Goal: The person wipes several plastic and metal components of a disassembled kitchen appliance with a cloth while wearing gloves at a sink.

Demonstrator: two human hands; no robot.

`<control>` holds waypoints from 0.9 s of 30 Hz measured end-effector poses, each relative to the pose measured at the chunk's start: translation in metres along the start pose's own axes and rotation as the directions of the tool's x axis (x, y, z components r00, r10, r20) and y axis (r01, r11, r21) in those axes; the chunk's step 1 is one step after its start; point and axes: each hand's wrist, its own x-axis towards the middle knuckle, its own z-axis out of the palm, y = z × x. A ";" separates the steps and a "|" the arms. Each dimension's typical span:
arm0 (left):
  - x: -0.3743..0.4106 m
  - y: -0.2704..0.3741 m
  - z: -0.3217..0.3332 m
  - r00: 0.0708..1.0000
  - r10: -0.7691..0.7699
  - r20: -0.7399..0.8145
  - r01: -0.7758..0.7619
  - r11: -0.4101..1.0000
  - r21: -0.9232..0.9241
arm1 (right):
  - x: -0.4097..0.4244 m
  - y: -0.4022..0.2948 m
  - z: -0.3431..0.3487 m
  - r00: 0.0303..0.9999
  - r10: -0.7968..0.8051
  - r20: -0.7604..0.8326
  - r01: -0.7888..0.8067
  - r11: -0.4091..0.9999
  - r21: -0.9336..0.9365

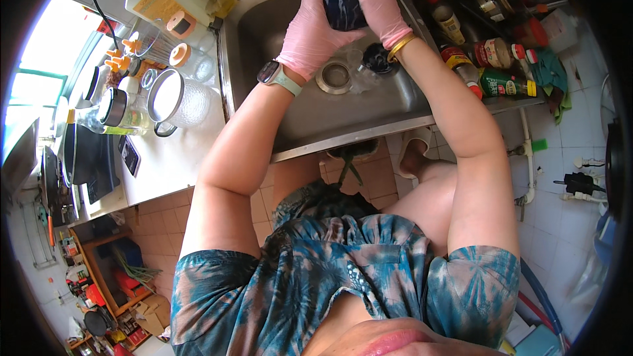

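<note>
Both hands wear pink gloves and meet over the back part of a stainless steel sink (306, 123). Between them is a dark blue vessel (343, 7) with white streaks, perhaps a cup or bowl. My left hand (311, 29) grips it from the left, thumb along its near side. On its right, my right hand (378, 5) curls over the upper edge, and its fingers hide part of the rim. Below the hands, the sink's round metal drain (336, 77) shows. A small black round object (378, 58) lies right of the drain, beside clear, wet-looking material (358, 71).
Left of the sink, a white counter (173, 163) holds a textured glass pitcher (185, 99), several jars and a phone (129, 155). Sauce bottles (504, 83) lie along the right ledge by a teal cloth (549, 71). The sink's metal front edge (356, 137) runs before me.
</note>
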 end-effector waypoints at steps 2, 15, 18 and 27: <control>0.000 -0.008 0.007 0.994 -0.105 0.039 0.109 0.986 -0.123 | -0.008 -0.015 0.005 0.991 -0.130 -0.020 0.129 0.991 -0.025; 0.010 0.003 -0.011 0.992 0.092 -0.082 -0.084 0.992 0.095 | -0.019 -0.061 0.015 0.904 -0.427 -0.025 0.392 0.850 -0.352; 0.012 0.011 -0.019 0.985 0.147 -0.086 -0.131 0.976 0.172 | -0.017 -0.043 0.017 0.971 -0.225 -0.086 0.213 0.969 -0.127; 0.011 0.023 -0.020 0.950 0.308 0.044 -0.307 0.907 0.287 | 0.006 0.040 -0.036 0.721 0.592 0.361 -0.681 0.506 0.530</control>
